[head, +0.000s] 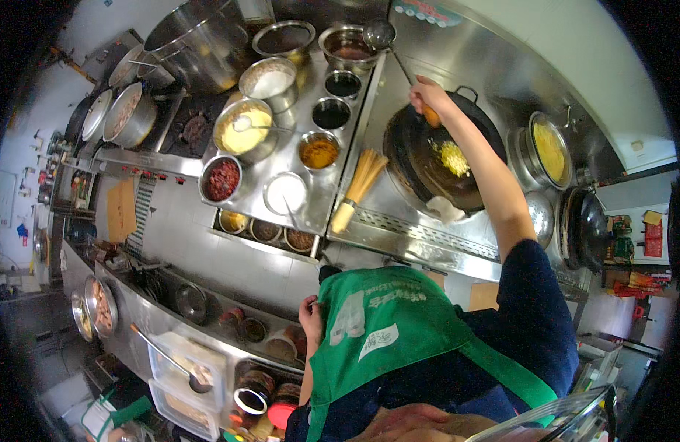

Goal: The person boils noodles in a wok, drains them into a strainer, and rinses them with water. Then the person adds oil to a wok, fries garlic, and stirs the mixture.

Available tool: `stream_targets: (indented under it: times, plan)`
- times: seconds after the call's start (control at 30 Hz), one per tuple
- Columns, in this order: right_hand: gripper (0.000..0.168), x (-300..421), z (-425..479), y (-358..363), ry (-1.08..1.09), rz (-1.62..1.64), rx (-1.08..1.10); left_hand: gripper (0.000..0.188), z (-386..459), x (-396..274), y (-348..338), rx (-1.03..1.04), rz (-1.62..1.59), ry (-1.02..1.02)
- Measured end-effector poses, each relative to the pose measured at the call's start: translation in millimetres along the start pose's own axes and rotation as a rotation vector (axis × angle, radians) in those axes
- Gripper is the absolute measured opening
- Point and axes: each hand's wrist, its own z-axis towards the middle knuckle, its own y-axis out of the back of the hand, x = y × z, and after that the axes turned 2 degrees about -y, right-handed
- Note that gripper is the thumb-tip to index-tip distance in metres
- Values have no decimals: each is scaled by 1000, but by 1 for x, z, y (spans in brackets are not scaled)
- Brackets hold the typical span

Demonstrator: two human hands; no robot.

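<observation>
My right hand (pixel 430 98) grips the shaft of a metal ladle (pixel 402 62), just above its wooden end. The ladle's bowl hangs at the edge of a steel basin of reddish-brown liquid (pixel 348 48). Below my right forearm sits a dark wok (pixel 409 135). A heap of chopped pale-yellow pieces, which look like garlic (pixel 452 158), lies in it. A whitish cloth (pixel 445 210) rests on the wok's near rim. My left hand (pixel 310 316) hangs low beside my green apron (pixel 395 331), fingers curled; whether it holds anything is not clear.
A bamboo wok brush (pixel 359 190) lies left of the wok. Further left, the steel counter holds a bowl of white powder (pixel 285 193), red chili (pixel 221 178) and a yellow mixture (pixel 246 132). A large stockpot (pixel 199 47) stands behind. Another person (pixel 110 417) is at lower left.
</observation>
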Motion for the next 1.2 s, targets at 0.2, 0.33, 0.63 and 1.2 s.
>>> stream_targets:
  times: [0.2,0.33,0.63,1.2]
  plan:
    - [12,-16,192,-45,-161,-528,-23,8,27,-30,94,-66,-83,102]
    - [18,-2,198,-106,-363,348,32,6,13,-26,131,-189,7,180]
    - [15,53,134,-65,-332,1239,331,5,44,70,140,-109,-264,353]
    - [58,-45,-276,167,-167,318,-134,30,-11,93,61,297,536,-312]
